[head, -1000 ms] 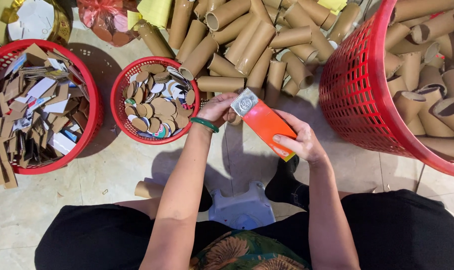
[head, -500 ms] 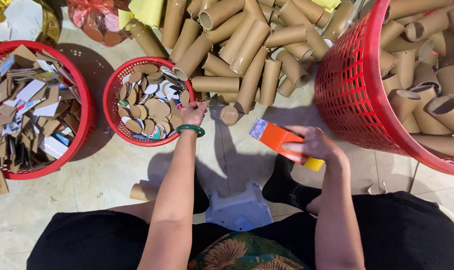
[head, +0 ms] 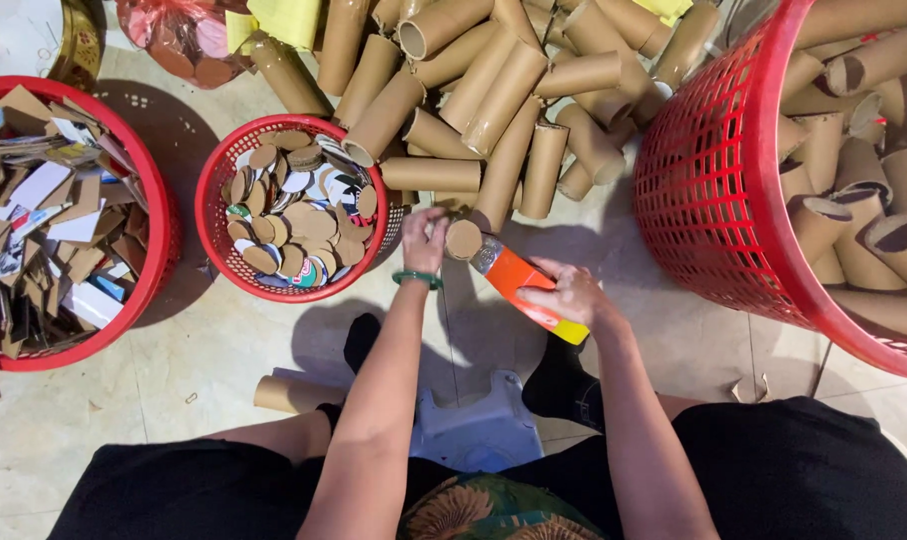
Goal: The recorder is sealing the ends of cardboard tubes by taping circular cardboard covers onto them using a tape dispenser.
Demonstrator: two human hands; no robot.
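Observation:
My right hand [head: 572, 295] grips an orange tube [head: 514, 275] with a yellow lower end, tilted up to the left above the floor. A round brown cardboard disc [head: 464, 239] sits at the tube's upper end. My left hand [head: 426, 240], with a green bangle at the wrist, pinches that disc from the left side. Both hands hover just right of a small red basket [head: 212, 225] full of round cardboard discs.
A pile of brown cardboard tubes [head: 494, 90] lies on the floor ahead. A large red basket [head: 714, 200] of tubes stands at the right. Another red basket [head: 159, 235] of flat cardboard scraps is at the left. One loose tube [head: 284, 392] lies by my left knee, near a small white stool [head: 474, 430].
My left hand went to the small disc basket and came back to the tube's end with a disc. My right hand lowered and tilted the orange tube toward the left hand.

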